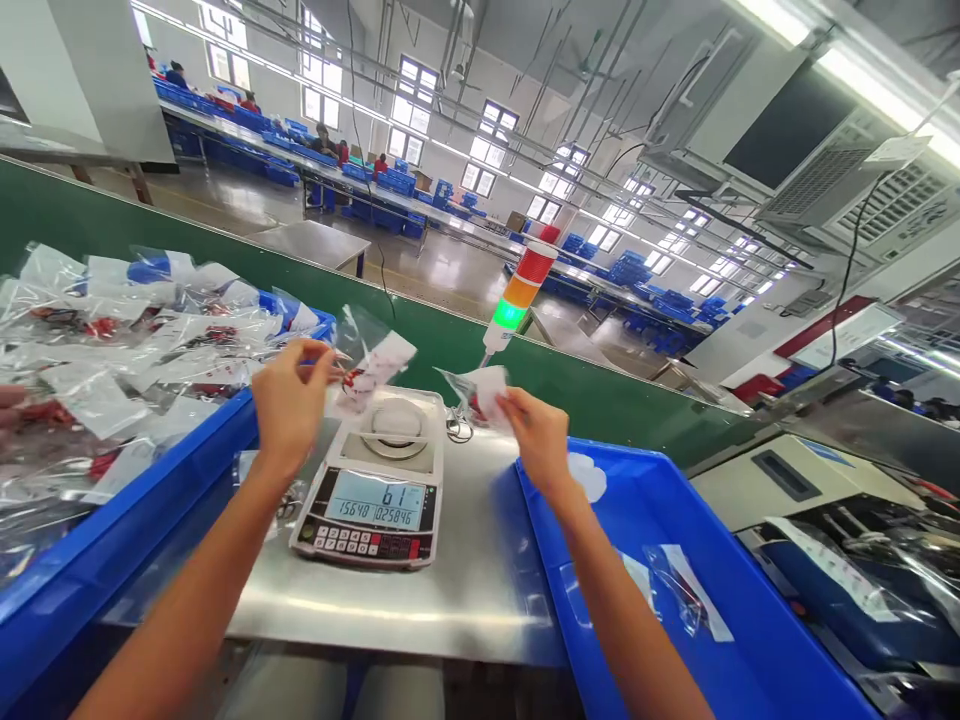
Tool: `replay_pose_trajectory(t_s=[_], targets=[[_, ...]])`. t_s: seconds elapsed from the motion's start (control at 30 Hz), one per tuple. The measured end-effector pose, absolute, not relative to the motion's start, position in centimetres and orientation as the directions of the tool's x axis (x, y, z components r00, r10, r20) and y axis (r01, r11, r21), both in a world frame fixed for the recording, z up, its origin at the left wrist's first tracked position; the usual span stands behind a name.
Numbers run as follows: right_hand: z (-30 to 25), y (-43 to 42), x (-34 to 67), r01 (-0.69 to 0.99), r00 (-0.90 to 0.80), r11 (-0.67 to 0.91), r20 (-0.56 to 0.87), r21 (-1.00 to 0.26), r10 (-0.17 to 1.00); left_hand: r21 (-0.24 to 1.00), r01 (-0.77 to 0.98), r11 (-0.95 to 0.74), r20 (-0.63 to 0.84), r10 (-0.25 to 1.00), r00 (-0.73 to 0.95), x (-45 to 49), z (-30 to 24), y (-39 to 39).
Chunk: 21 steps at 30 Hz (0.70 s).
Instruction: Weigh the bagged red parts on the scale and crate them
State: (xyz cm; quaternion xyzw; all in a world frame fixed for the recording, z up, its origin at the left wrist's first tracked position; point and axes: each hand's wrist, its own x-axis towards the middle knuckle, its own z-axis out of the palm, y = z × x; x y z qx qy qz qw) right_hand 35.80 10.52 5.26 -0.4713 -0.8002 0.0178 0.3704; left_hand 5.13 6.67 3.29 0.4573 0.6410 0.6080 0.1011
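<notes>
My left hand (pixel 291 400) pinches a clear plastic bag (pixel 379 362) with a printed white label and something red inside. That bag hangs over the back left of a digital counting scale (pixel 367 510), whose screen is lit and whose round pan (pixel 396 428) shows nothing on it. In my right hand (pixel 538 432), fingers closed, is a second small bag (pixel 486 392) with a white label and a bit of red. It is held to the right of the scale, between the pan and the blue bin on the right.
A blue bin heaped with bagged parts (pixel 187 340) fills the left. The right blue bin (pixel 622 460) holds a few bags (pixel 690 590). A signal tower (pixel 517 295) glows green behind the scale. A beige machine (pixel 810 480) stands far right. Part of another hand (pixel 10 396) shows at the left edge.
</notes>
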Motion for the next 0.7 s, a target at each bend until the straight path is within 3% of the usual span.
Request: replay_pose_trajectory(t_s=[0.13,0.2,0.3,0.4,0.5,0.6,0.7], targets=[[2.6,11.8,27.9,0.723,-0.621,0.688,0.374,-0.065,0.688,0.798,0.599,-0.065,0.565,0.424,-0.707,-2.0,6.3,4.3],[1.3,10.9,26.4,0.667,-0.700,0.744,0.304,-0.048,0.647,0.728,0.681,0.084,0.618,0.350,-0.704,-5.5,6.9,3.8],[0.1,9.3,28.6,0.625,-0.695,0.769,0.350,-0.136,0.627,0.676,0.682,0.278,0.587,0.356,-0.727,-9.6,6.5,4.0],[-1.1,8.5,36.1,0.751,-0.475,0.615,0.450,-0.241,0.756,0.610,0.750,0.256,0.625,0.426,-0.654,-10.9,5.1,4.0],[-3.2,8.3,46.8,0.938,-0.080,0.218,0.443,-0.270,0.893,0.542,0.827,0.151,0.692,0.478,-0.541,-8.3,3.4,3.1],[-6.5,6.9,56.4,0.936,0.325,-0.277,0.230,-0.219,0.917,0.515,0.857,-0.022,0.683,0.615,-0.395,-2.5,0.9,1.6],[-10.1,3.9,61.2,0.833,0.538,-0.526,0.033,-0.171,0.842,0.505,0.825,-0.252,0.676,0.710,-0.197,4.2,-2.8,-0.4]])
